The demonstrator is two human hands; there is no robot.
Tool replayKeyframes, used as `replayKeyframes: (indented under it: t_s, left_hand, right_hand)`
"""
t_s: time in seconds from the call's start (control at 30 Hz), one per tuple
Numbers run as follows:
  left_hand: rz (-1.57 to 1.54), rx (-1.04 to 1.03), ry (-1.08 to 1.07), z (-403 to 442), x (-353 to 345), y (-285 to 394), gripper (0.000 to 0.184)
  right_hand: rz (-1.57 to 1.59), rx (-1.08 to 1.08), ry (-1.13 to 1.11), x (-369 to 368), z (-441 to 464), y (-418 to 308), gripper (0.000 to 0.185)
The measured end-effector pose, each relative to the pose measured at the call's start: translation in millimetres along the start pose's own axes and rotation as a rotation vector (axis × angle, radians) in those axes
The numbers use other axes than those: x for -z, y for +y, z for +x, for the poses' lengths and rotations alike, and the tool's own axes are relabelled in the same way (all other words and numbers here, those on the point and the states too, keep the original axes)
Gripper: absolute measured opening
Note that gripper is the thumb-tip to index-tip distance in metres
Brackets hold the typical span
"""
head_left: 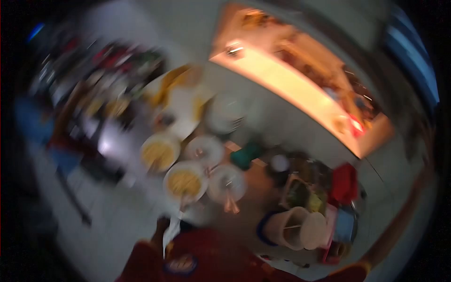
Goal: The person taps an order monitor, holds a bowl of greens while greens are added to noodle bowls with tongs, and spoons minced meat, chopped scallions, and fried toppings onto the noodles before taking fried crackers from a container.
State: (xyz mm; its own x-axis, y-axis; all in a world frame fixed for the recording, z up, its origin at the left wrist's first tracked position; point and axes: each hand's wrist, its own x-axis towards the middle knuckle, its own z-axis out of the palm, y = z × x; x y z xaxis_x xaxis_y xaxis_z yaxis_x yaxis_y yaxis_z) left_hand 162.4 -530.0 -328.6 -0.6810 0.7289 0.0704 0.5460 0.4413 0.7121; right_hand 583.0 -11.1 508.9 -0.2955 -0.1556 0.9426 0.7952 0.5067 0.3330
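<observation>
Everything is smeared by motion. My left hand [162, 224] is low, close to my red shirt, beside a whitish strip [173, 230]; its fingers are too dark to make out. My right arm stretches up along the right side, and my right hand [425, 136] is a blur by the wall, its fingers unclear. On the counter in front of me, two bowls hold yellow food, one nearer [184, 182] and one farther [159, 154]. Beside them are two pale bowls [227, 182], [205, 149], with tools in or on them.
A pale container [290, 228] with a round lid [313, 230] stands at the right, near a red object [344, 183]. Stacked plates [226, 110] and a green item [244, 156] lie farther back. Another person's arm [68, 110] shows at left. A lit opening [286, 77] is above.
</observation>
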Motion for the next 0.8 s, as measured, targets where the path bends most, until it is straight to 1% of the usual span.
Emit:
replayKeyframes:
  t_s: [0.03, 0.07, 0.1, 0.13, 0.17, 0.2, 0.23, 0.27, 0.3, 0.33, 0.4, 0.43, 0.5, 0.53, 0.57, 0.6, 0.63, 0.67, 0.7, 0.73, 0.77, 0.8]
  left_hand:
    - [0.42, 0.211, 0.075, -34.4, 25.9, 1.4, 0.025]
    - [0.092, 0.605, 0.268, -37.2, 49.6, 29.8, 0.027]
    - [0.008, 0.666, 0.467, -37.1, 75.6, 55.1, 0.028]
    - [-0.013, 0.779, 0.539, -32.9, 80.6, 61.1, 0.028]
    - [0.006, 0.695, 0.688, -30.4, 98.9, 61.4, 0.029]
    - [-0.097, 0.771, 0.756, -23.4, 112.0, 63.9, 0.029]
    - [-0.2, 0.831, 0.818, -13.1, 135.6, 80.1, 0.029]
    - [-0.341, 0.75, 0.863, -3.4, 150.1, 86.8, 0.029]
    - [-0.483, 0.653, 0.898, 9.5, 163.2, 93.0, 0.03]
    - [-0.482, 0.64, 0.888, 25.1, 181.0, 106.0, 0.03]
    - [-0.559, 0.405, 0.848, 62.3, 212.0, 132.0, 0.025]
    - [-0.563, 0.368, 0.817, 81.2, 216.0, 126.4, 0.025]
    - [-0.737, 0.41, 0.67, 130.9, 222.6, 108.2, 0.023]
    - [-0.773, 0.51, 0.474, 147.0, 241.3, 132.1, 0.027]
    - [-0.963, 0.572, 0.459, 160.8, 248.7, 155.5, 0.029]
    - [-0.996, 0.326, 0.326, 167.0, 234.2, 113.2, 0.038]
    - [-0.521, 0.148, 0.285, 178.1, 244.8, 130.5, 0.041]
    - [-0.852, 0.198, 0.204, 171.3, 253.5, 152.7, 0.04]
    - [-1.008, 0.153, 0.153, 176.1, 242.1, 97.2, 0.034]
    - [-0.813, 0.201, 0.073, 183.1, 250.2, 103.6, 0.051]
    - [-0.787, 0.078, 0.236, 189.4, 236.8, 97.6, 0.039]
    - [-0.8, -0.009, 0.203, 241.8, 239.7, 112.9, 0.039]
  right_hand:
    - [0.018, -0.041, 0.044, -4.1, -18.5, -5.4, 0.044]
    - [0.012, -0.087, 0.101, -6.4, -32.8, -1.6, 0.046]
    - [-0.018, -0.141, 0.171, -5.8, -47.0, 7.6, 0.048]
    - [-0.078, -0.185, 0.241, -0.7, -60.3, 26.3, 0.05]
    - [-0.031, -0.178, 0.235, 29.5, -60.7, -54.3, 0.05]
    - [-0.042, -0.094, 0.177, 48.2, -67.2, -104.8, 0.043]
    - [-0.068, -0.013, 0.119, 49.4, -77.2, -124.9, 0.037]
    - [-0.105, 0.063, 0.064, 46.6, -99.5, -112.3, 0.03]
    - [0.092, 0.076, -0.049, 46.6, -115.8, -120.5, 0.026]
    - [0.28, 0.083, -0.165, 50.2, -131.7, -127.6, 0.022]
    - [0.391, 0.217, -0.387, 57.4, -139.3, -170.5, 0.021]
    - [0.519, 0.122, -0.574, 59.7, -139.7, -192.2, 0.023]
    - [0.705, -0.115, -0.965, 62.2, -144.8, -219.4, 0.027]
    - [0.767, -0.263, -1.165, 62.3, -148.7, -225.8, 0.03]
    - [0.779, -0.238, -1.236, 59.8, -148.0, -234.6, 0.031]
    - [0.785, -0.222, -1.289, 58.7, -148.7, -239.0, 0.033]
    - [0.789, -0.258, -1.353, 64.3, -153.2, -241.7, 0.035]
    - [0.793, -0.299, -1.398, 66.9, -156.1, -241.9, 0.037]
    - [0.809, -0.241, -1.428, 69.5, -162.1, -242.0, 0.039]
    - [0.83, -0.169, -1.461, 70.7, -171.9, -239.4, 0.041]
    - [0.876, -0.164, -1.483, 70.9, -189.7, -235.1, 0.042]
    - [0.94, -0.144, -1.515, 72.8, -204.1, -235.5, 0.044]
